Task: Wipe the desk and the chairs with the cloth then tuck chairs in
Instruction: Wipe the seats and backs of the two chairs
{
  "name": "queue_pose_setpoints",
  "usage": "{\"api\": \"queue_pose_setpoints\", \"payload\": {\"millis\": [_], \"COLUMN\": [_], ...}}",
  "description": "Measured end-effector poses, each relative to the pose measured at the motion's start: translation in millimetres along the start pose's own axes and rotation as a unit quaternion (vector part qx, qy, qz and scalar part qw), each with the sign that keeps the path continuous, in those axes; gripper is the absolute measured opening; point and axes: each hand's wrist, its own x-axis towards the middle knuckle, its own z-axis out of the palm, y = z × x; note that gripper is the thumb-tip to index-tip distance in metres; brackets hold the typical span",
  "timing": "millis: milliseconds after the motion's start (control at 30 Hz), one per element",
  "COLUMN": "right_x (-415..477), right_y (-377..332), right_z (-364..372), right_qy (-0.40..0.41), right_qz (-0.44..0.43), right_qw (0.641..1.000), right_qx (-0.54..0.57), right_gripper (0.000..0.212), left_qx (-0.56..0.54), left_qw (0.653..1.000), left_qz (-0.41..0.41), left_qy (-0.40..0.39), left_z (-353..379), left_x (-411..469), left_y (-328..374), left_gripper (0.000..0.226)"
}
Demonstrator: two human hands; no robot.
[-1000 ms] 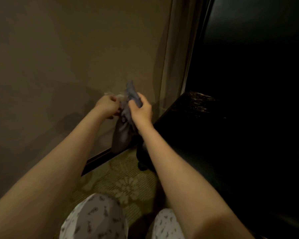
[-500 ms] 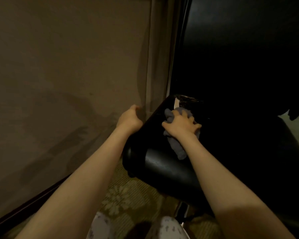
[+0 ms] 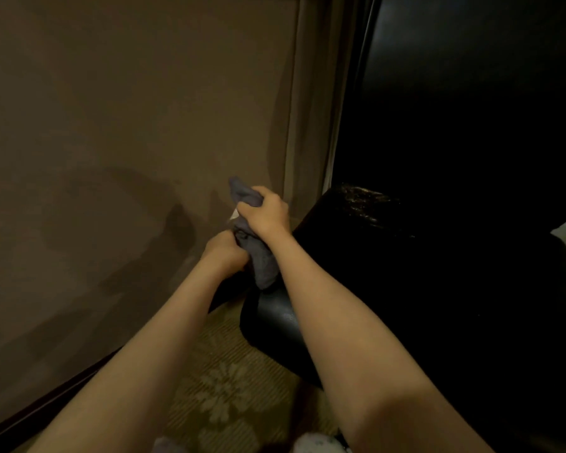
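A grey-blue cloth (image 3: 260, 263) is bunched up in the air just left of a black chair seat (image 3: 389, 256). My right hand (image 3: 264, 211) grips its upper part, fingers curled round it. My left hand (image 3: 224, 250) grips its lower part from the left, just below the right hand. The cloth's loose end hangs down over the seat's left front corner. The chair's black back (image 3: 471, 109) rises dark at the right. No desk is in view.
A beige wall (image 3: 111, 142) fills the left, with a dark skirting board (image 3: 46, 410) at its foot. A curtain (image 3: 311, 109) hangs between wall and chair. Patterned carpet (image 3: 229, 387) lies below my arms. My patterned trouser knees (image 3: 314, 444) show at the bottom edge.
Half a second ago my right hand pressed the cloth on the seat and my left held the seat's edge. Now both hands grip the cloth, lifted off to the seat's left.
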Motion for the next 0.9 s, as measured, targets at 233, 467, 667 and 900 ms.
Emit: {"api": "queue_pose_setpoints", "payload": {"millis": [233, 467, 667, 900], "right_x": [1.7, -37.0, -49.4, -31.7], "right_y": [-7.9, 28.6, 18.0, -5.2], "right_z": [-49.5, -74.5, -21.5, -37.8], "right_qy": [0.098, 0.04, 0.058, 0.099], "right_qz": [0.017, 0.151, 0.066, 0.1], "right_qw": [0.995, 0.94, 0.984, 0.972], "right_qx": [-0.024, -0.304, -0.155, 0.19], "right_gripper": [0.034, 0.044, 0.034, 0.032], "left_qx": [-0.059, -0.119, -0.114, -0.152], "left_qw": [0.997, 0.991, 0.989, 0.979], "left_qz": [-0.025, -0.004, 0.004, 0.017], "left_qy": [0.038, 0.058, 0.095, 0.132], "left_z": [-15.3, -5.4, -6.1, -26.1], "left_x": [-11.8, -29.3, -23.2, -15.6], "left_y": [0.5, 25.1, 19.8, 33.1], "left_gripper": [0.031, 0.024, 0.029, 0.016]}}
